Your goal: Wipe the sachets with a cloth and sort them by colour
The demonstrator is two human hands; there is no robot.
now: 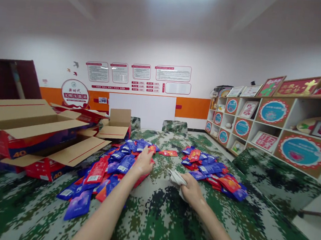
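Note:
My left hand point(143, 163) reaches over the right edge of the larger pile of blue and red packets point(125, 163). Its fingers are closed at a small orange-red packet point(152, 149), partly hidden by the fingertips. In my right hand point(192, 189) is a crumpled whitish cloth point(175, 177), gripped just above the table. Beyond both hands, a single orange-red packet point(168, 153) lies flat between the piles. The smaller pile of blue and red packets point(208, 167) spreads to the right of my right hand.
Opened cardboard boxes point(49, 163) crowd the table's left side. A camouflage cloth point(156, 218) covers the table. Chairs with camouflage covers stand at the far edge and at the right point(277, 182). A white shelf unit point(284, 123) runs along the right wall.

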